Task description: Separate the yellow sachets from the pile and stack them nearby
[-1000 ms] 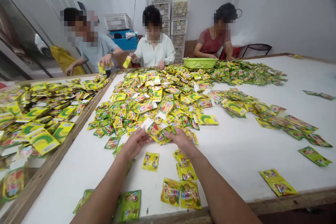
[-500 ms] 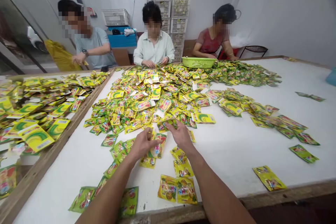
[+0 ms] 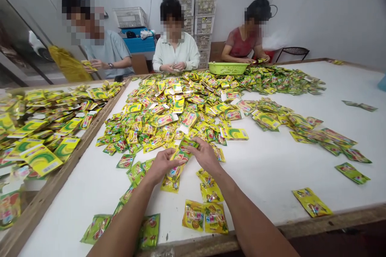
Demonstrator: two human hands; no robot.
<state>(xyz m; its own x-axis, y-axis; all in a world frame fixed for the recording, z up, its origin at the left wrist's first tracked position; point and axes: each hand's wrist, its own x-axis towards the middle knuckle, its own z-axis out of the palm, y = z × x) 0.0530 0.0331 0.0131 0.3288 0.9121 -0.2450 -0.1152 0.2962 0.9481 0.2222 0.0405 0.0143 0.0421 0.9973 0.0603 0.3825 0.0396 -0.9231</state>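
Observation:
My left hand [image 3: 163, 164] is closed on a yellow box [image 3: 175, 172] with a red and white print, held tilted above the white table. My right hand [image 3: 205, 154] pinches a green packet [image 3: 186, 145] right at the upper end of the box; whether it is partly inside cannot be made out. Yellow packets [image 3: 205, 217] lie between my forearms near the front edge. Green packets [image 3: 137, 172] form a line beside my left forearm, which hides part of it. Beyond my hands spreads a big heap of packets and boxes [image 3: 165, 120].
A wooden divider [image 3: 75, 158] separates off a pile of yellow boxes [image 3: 42, 156] at the left. Three people sit across the table, handling items. A green basket [image 3: 228, 68] stands at the far edge. Loose packets [image 3: 312, 202] lie at the right.
The green packet in my right hand has moved left and down to the box's upper end. The box is now tilted more. The people opposite have shifted their hands.

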